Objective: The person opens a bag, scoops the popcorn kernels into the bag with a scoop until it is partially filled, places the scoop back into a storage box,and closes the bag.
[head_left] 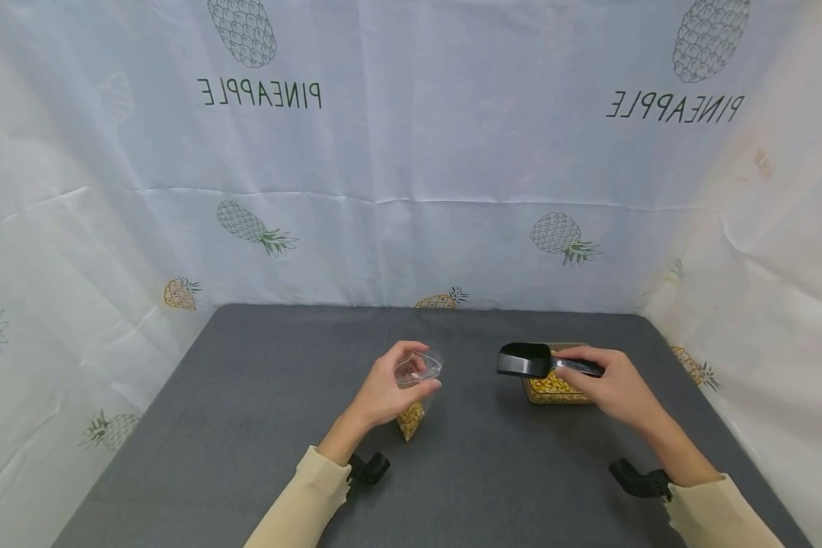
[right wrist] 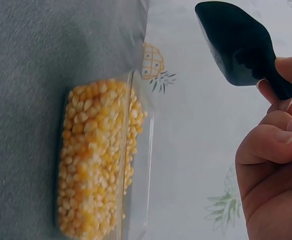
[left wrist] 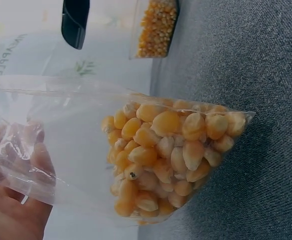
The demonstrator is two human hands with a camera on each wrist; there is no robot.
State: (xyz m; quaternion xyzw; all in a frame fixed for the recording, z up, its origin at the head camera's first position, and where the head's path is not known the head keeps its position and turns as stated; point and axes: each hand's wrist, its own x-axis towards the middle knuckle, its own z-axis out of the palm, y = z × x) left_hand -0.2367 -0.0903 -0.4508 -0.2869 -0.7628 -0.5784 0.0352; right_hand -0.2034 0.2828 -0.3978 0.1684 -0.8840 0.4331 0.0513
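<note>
My left hand point(head_left: 387, 387) holds a clear plastic bag point(left wrist: 80, 150) by its mouth, fingers and thumb spread round the opening. Corn kernels point(left wrist: 161, 155) fill the bag's pointed lower corner, which hangs just over or on the table; I cannot tell which. In my right hand point(head_left: 618, 380) is a black scoop point(head_left: 524, 361), gripped by its handle and raised above a clear rectangular container point(head_left: 559, 400). That container holds more corn kernels point(right wrist: 93, 160). No kernels show in the scoop, though its inside is only partly seen.
A dark grey cloth-covered table point(head_left: 267, 396) lies under everything. White curtains point(head_left: 411, 152) with pineapple prints stand behind it and at both sides. Black wrist mounts point(head_left: 370, 469) stick out from both forearms.
</note>
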